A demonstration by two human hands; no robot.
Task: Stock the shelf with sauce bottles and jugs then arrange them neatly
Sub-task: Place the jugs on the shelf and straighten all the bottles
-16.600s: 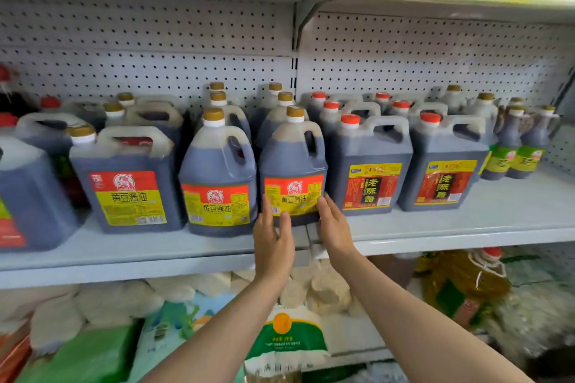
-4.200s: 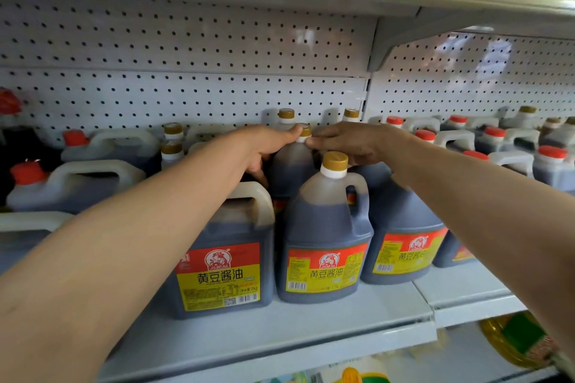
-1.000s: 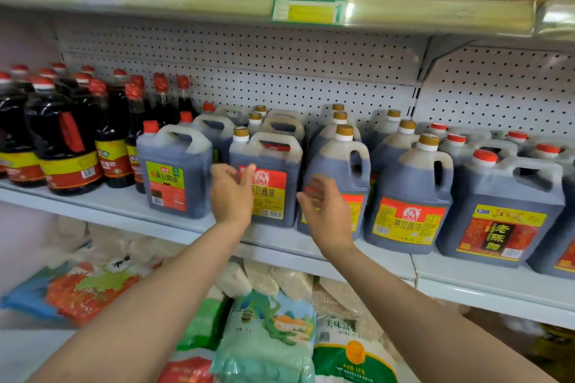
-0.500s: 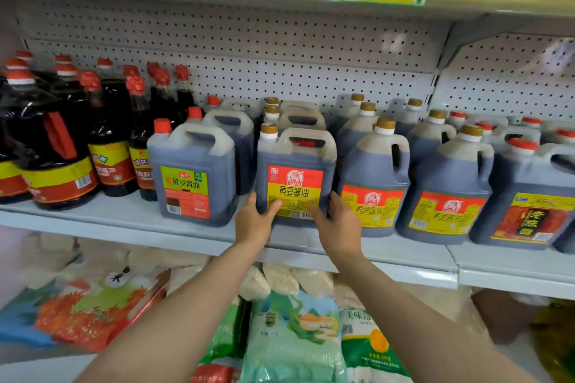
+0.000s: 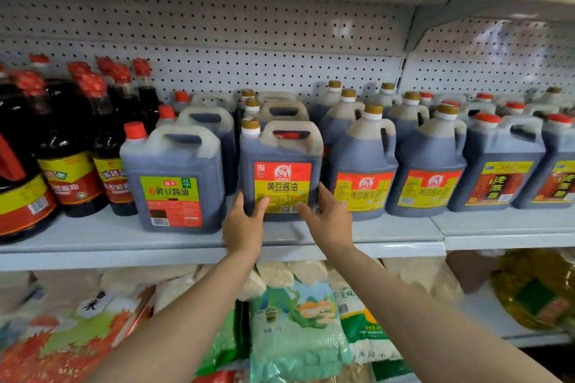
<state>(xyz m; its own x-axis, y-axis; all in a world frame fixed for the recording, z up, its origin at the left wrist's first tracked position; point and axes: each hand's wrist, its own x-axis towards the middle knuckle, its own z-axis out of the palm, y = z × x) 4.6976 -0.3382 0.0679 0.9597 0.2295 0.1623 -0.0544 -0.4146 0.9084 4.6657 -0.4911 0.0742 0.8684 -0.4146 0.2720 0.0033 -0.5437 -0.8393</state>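
1. The square jug [image 5: 281, 165] with the gold cap stands upright on the shelf [image 5: 398, 232], in the front row, between the green-label jug [image 5: 174, 177] on its left and the round jug [image 5: 362, 171] on its right.
2. The left hand [image 5: 244, 224] sits at the jug's lower left corner, thumb across the front of the label, fingers reaching round the left side; how far they wrap is hidden.
3. The right hand [image 5: 326, 218] mirrors it at the lower right corner, thumb on the label's lower edge, fingers up against the right side wall.
4. Both hands clasp the jug low, at its base; neither is on the handle at the top.
5. The jug lies straight ahead of and just above both hands, its long axis vertical, its label square to the camera.
6. Both hands are equally near, one per side, so any slide or twist is likely a two-handed job.
7. The deciding relation: the jug's front face sits slightly behind that of the green-label jug, with a narrow gap on each side. I judge the next move is a small pull forward or a nudge sideways to line up the fronts.
8. Risk, as I judge it: a low grip on a tall, full jug could tip it backward into the row behind.
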